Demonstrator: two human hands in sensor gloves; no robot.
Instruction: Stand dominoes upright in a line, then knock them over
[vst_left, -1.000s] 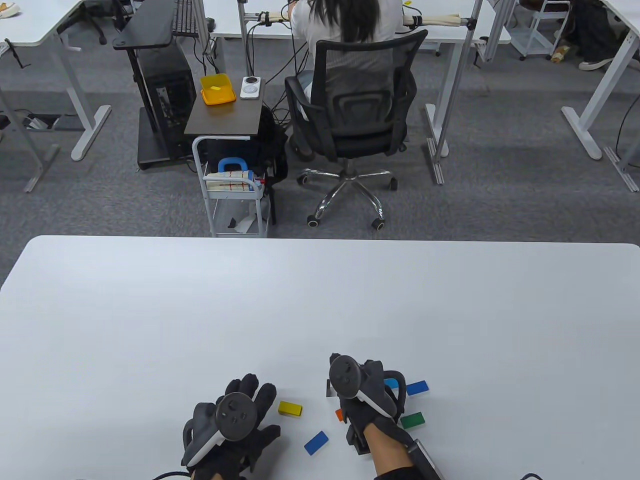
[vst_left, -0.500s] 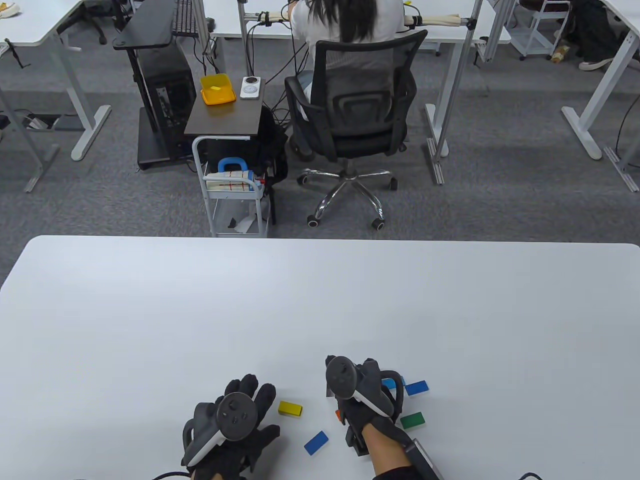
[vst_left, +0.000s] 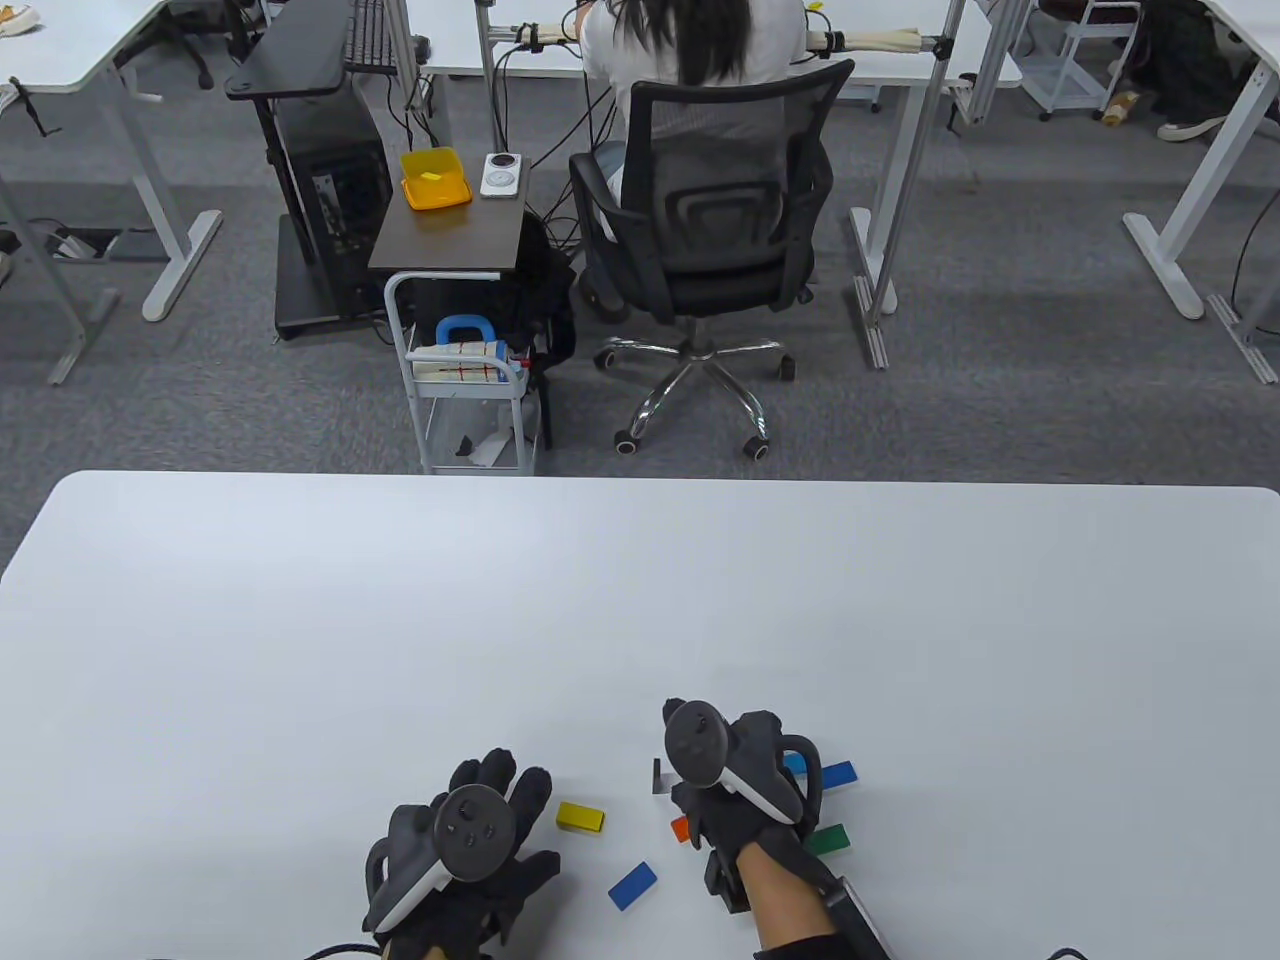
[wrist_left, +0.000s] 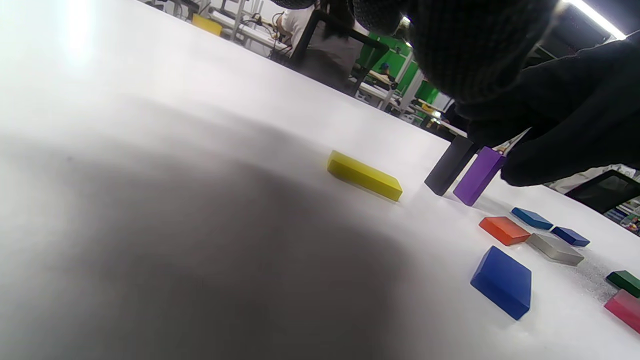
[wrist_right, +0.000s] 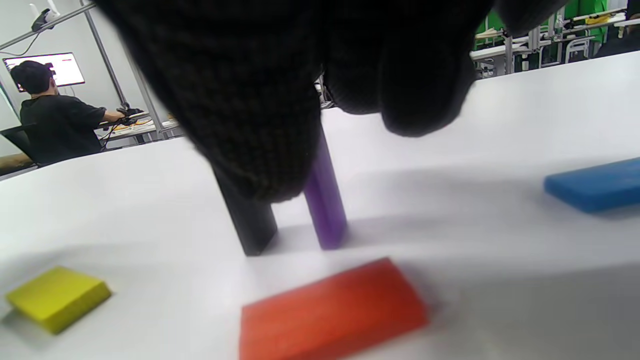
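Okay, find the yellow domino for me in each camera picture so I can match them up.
Table view: yellow domino lies flat, just right of the left hand.
Left wrist view: centre, flat.
Right wrist view: bottom left.
Shared landmark: the standing black domino.

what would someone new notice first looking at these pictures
First, the right hand near the table's front edge, its fingers over two upright dominoes, a black domino and a purple domino side by side. Around them lie flat ones: a yellow domino by the left hand, a blue domino between the hands, and an orange domino nearest the right wrist camera.
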